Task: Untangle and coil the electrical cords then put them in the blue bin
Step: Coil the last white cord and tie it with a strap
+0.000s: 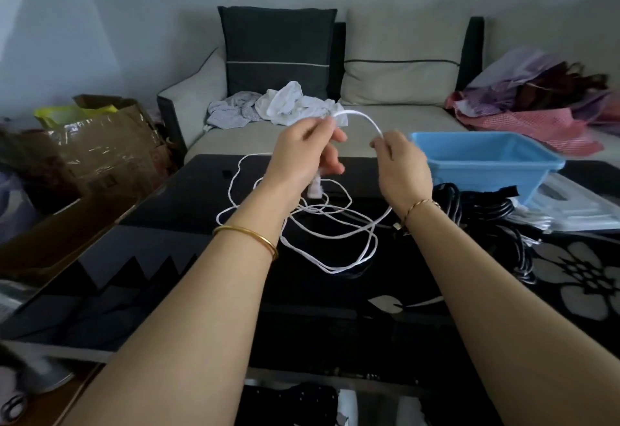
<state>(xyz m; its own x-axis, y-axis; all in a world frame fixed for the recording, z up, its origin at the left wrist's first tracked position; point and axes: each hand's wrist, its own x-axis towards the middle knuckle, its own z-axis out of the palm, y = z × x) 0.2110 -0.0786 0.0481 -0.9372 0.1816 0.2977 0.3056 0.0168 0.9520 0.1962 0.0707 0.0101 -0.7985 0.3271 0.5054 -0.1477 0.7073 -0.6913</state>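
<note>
1. Head view: from where I stood, the pale sofa (385,123) filled the back of the room, with crumpled clothes on its seat that had no part in the job.
2. The black glass table (167,274) in front of it carried everything that mattered.
3. The blue bin (486,177) sat at the table's far right. I saw no cord in it, so by my reckoning nothing had been put away yet.
4. A heap of black cords (476,204) lay just in front of the bin, loosely bundled rather than neatly coiled.
5. The white cord (355,112) sprawled mid-table in slack, crossing loops, with one stretch raised in an arch between the hands. This looked like early untangling. Pulling that arch taut could cinch the crossings below into a knot. The loops near the right wrist ran close to the black heap and might drag it along.
6. The left hand (302,157) pinched one end of the arch between thumb and fingertips, the other fingers loosely bent. The right hand (402,167) pinched the other end between thumb and forefinger, the rest curled in.
7. A small white plug (315,187) dangled blurred beneath the left hand. Swinging free, it could catch in a loop.
</note>
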